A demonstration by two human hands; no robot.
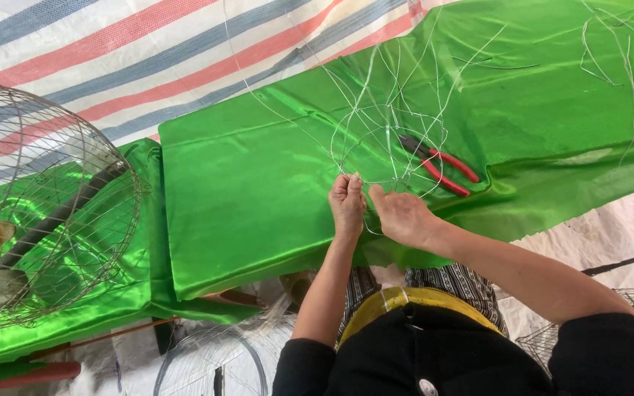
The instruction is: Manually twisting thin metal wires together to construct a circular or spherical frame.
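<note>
The wire frame lies on the green satin cloth near the front edge of the tabletop, a ring of thin silvery wire with long strands fanning up and away from it toward the far edge. My left hand is closed in a pinch on the near rim of that ring, fingers curled tight around the wire. My right hand sits just beside it, almost touching, with thumb and fingertips pressed onto the same stretch of wire.

Just beyond the ring, partly under its strands, lie red-handled pliers, their jaws pointing toward the far left. Near the far right corner of the cloth rest a few loose wire offcuts.

Past the left edge of the tabletop, a round wire cage sits on more green cloth, with a dark bar running through it. A striped tarp in red, blue and white spreads beyond the far edge.
</note>
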